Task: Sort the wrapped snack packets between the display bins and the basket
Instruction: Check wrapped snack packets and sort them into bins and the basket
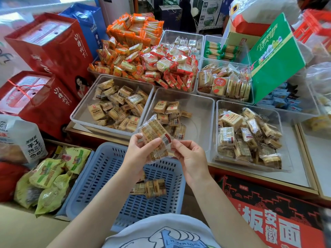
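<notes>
Both hands meet over the blue basket (100, 178), sharing a small stack of clear-wrapped snack packets (155, 138). The left hand (141, 154) grasps the stack from below and from the left, its fingers (154, 143) curled round the lower packets with the thumb laid across the front. The right hand (191, 158) pinches the right edge of the top wrapper, beside its barcode label, between thumb and forefinger, while its other fingers (180, 151) lie loosely bent under the pinch. The top packet tilts up and away from the fingers, its far corner over the near rim of the middle clear bin (200, 111). Just beyond the fingertips, inside that bin, lies a small cluster of like packets (170, 113). Below the left wrist, on the basket floor, rests another bunch of the same packets (149, 187). To the left of the fingers and farther off stands a fuller clear bin (80, 111) of tan packets; to the right of the right hand sits a third clear bin (284, 158), also well stocked. Well past the fingers rise heaps of orange-wrapped snacks (125, 56) and red-wrapped round snacks (170, 67). Left of the basket lie green bags (48, 176).
</notes>
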A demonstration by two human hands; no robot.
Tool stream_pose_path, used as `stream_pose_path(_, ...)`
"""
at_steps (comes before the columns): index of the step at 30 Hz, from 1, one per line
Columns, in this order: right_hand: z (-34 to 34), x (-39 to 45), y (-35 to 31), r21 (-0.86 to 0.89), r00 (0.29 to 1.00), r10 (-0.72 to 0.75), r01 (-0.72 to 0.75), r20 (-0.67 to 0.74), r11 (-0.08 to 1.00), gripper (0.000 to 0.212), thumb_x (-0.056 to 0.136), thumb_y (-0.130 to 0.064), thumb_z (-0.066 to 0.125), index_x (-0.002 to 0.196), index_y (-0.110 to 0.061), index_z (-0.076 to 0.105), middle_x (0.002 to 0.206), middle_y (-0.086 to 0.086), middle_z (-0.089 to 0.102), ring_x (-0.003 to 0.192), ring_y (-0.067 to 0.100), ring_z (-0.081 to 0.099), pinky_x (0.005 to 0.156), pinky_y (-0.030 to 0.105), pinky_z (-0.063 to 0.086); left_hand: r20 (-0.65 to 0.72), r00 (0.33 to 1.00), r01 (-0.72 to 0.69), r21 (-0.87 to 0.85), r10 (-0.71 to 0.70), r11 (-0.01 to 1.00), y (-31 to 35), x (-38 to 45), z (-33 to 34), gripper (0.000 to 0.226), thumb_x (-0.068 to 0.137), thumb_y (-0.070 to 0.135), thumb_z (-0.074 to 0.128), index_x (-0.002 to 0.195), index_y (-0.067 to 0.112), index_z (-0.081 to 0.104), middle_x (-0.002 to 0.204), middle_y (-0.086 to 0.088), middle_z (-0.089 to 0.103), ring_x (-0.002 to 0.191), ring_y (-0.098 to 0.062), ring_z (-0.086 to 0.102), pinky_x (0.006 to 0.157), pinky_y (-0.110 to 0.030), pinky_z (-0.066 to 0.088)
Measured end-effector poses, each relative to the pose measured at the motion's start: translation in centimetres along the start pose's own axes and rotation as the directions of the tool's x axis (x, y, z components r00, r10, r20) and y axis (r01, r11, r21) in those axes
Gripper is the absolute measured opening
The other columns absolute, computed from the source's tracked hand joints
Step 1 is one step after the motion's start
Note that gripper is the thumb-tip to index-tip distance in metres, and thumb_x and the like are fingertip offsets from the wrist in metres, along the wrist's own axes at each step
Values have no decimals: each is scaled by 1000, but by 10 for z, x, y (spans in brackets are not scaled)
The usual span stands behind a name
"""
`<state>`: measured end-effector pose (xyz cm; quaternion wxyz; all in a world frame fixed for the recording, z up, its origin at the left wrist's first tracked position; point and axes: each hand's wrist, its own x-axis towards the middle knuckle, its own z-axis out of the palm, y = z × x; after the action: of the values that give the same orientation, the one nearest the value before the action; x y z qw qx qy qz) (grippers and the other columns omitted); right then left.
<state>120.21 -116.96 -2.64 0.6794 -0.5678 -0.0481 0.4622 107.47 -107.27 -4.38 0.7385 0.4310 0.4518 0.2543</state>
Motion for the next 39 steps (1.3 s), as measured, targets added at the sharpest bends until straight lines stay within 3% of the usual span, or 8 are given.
stream_pose_path(3, 1, 0, 2, -49, 999, -43, 44, 27, 998, 4, 94, -4, 68, 93, -5, 65, 82, 6, 72, 78, 15, 70, 77, 26, 56, 7, 1000, -5, 30, 5, 1000, 2, 0, -2, 87, 65, 37, 89, 136, 12, 46, 118, -11, 74, 104, -28, 74, 90, -54, 59)
stream_pose_path(7, 1, 0, -6, -70, 996, -63, 67, 62, 995, 5, 93, -3, 69, 95, -5, 65, 83, 7, 73, 78, 14, 71, 74, 24, 56, 12, 1000, 28, -15, -28, 999, 5, 0, -3, 88, 71, 34, 92, 141, 12, 44, 121, -13, 72, 105, -29, 73, 65, -29, 59)
stream_pose_path(11, 1, 2, -7, -142, 994, -73, 84, 83, 986, 5, 93, -4, 70, 95, -6, 66, 85, 8, 74, 79, 16, 71, 73, 25, 56, 43, 996, 85, -61, -83, 994, 10, 3, -4, 95, 64, 41, 91, 141, 6, 47, 121, -19, 72, 107, -35, 72, 92, -50, 59)
stream_pose_path(15, -2, 3, 2, -264, 993, -26, 56, 115, 963, 20, 88, -19, 78, 100, -10, 65, 97, 10, 71, 94, 28, 69, 87, 38, 59, 87, 988, 141, -150, -129, 979, 12, 3, -2, 67, 78, 42, 82, 127, 2, 60, 111, -22, 74, 86, -29, 75, 82, -41, 60)
stream_pose_path(19, 0, -4, 5, -149, 984, 84, -61, 157, 987, 25, 88, -19, 75, 102, -4, 63, 97, 16, 72, 82, 24, 72, 70, 32, 61, 128, 984, 143, -133, -126, 981, 13, 2, 3, 48, 79, 45, 68, 109, 8, 67, 90, -12, 76, 69, -21, 73, 67, -29, 58)
stream_pose_path(27, -3, -1, 4, 14, 997, 76, -76, -1, 997, 15, 90, -8, 72, 99, -2, 62, 99, 21, 73, 89, 30, 74, 71, 33, 62, 173, 975, 166, -137, -141, 977, 9, -1, 2, 58, 83, 38, 73, 130, 8, 58, 108, -14, 74, 81, -21, 73, 59, -26, 62)
stream_pose_path(33, -2, -5, 5, 261, 959, 278, -281, 49, 924, 29, 83, -10, 73, 109, 1, 68, 84, 9, 72, 65, 12, 64, 54, 19, 53, 150, 979, 169, -195, -141, 966, 5, -1, 9, 49, 82, 37, 72, 124, 12, 66, 113, -15, 73, 86, -23, 72, 60, -25, 60)
stream_pose_path(39, -5, -1, 5, 142, 973, 226, -232, 51, 962, 7, 94, -10, 67, 98, -8, 63, 86, 7, 74, 77, 16, 68, 66, 26, 56, 118, 987, 129, -195, -107, 972, 4, 1, 9, 69, 79, 38, 75, 135, 2, 57, 117, -17, 72, 90, -26, 72, 61, -27, 61)
